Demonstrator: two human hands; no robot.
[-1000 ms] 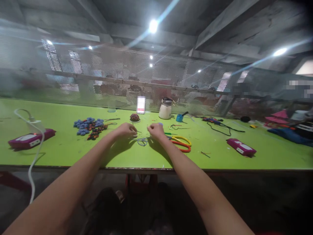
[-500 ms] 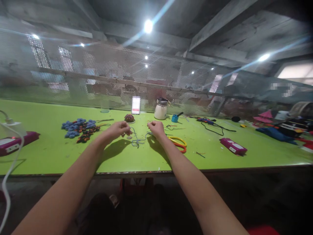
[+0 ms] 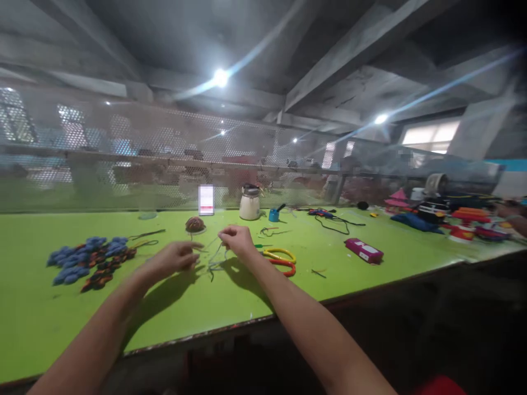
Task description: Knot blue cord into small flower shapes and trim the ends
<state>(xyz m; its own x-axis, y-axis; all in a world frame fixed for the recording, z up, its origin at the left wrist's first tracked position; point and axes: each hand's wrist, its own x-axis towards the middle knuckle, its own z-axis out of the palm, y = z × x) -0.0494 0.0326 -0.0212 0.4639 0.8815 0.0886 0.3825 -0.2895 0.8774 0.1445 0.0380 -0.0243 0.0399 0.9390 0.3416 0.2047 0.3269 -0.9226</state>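
Observation:
Both my hands work over the green table point(image 3: 214, 307), just above its middle. My left hand point(image 3: 175, 258) is closed in a pinch on one end of a thin grey-blue cord point(image 3: 213, 260). My right hand point(image 3: 236, 241) is closed on the other part of the same cord, which hangs in loops between the hands and touches the table. Yellow and orange scissors point(image 3: 282, 259) lie just right of my right hand. A small brown knotted ball point(image 3: 195, 224) sits behind my hands.
A heap of blue and dark knotted pieces point(image 3: 88, 260) lies at the left. A phone point(image 3: 206, 199), a white jar point(image 3: 250, 204) and a blue cup point(image 3: 274, 214) stand by the mesh screen. A pink box point(image 3: 364, 250) and black cables point(image 3: 335, 220) lie at the right. Another person's hand point(image 3: 514, 215) shows far right.
My head has turned right and tilted, so the table slants and the left pink box and white cable left view. My hands lifted the cord off the table and came closer together.

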